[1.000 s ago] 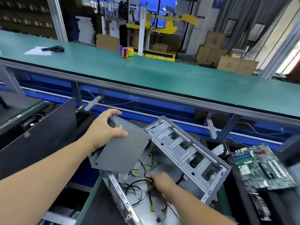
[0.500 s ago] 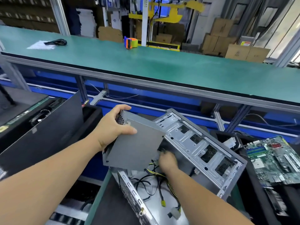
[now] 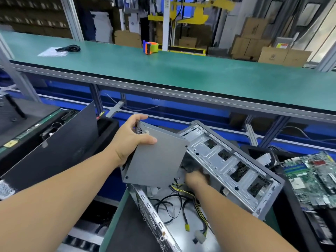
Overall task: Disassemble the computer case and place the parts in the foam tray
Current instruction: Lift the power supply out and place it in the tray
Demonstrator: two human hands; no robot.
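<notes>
From the head view we see a long green desk (image 3: 181,73) with a tape roll (image 3: 151,47) and a cable (image 3: 70,48), cardboard boxes (image 3: 283,56) behind. Below, the open case (image 3: 231,160) holds loose wires (image 3: 183,206). Our left hand (image 3: 130,140) grips the grey box (image 3: 158,160) above the case (thumb on top). Our right hand (image 3: 193,178) reaches inside; its fingers are blurred, we cannot tell. A motherboard (image 3: 312,179) lies at right.
</notes>
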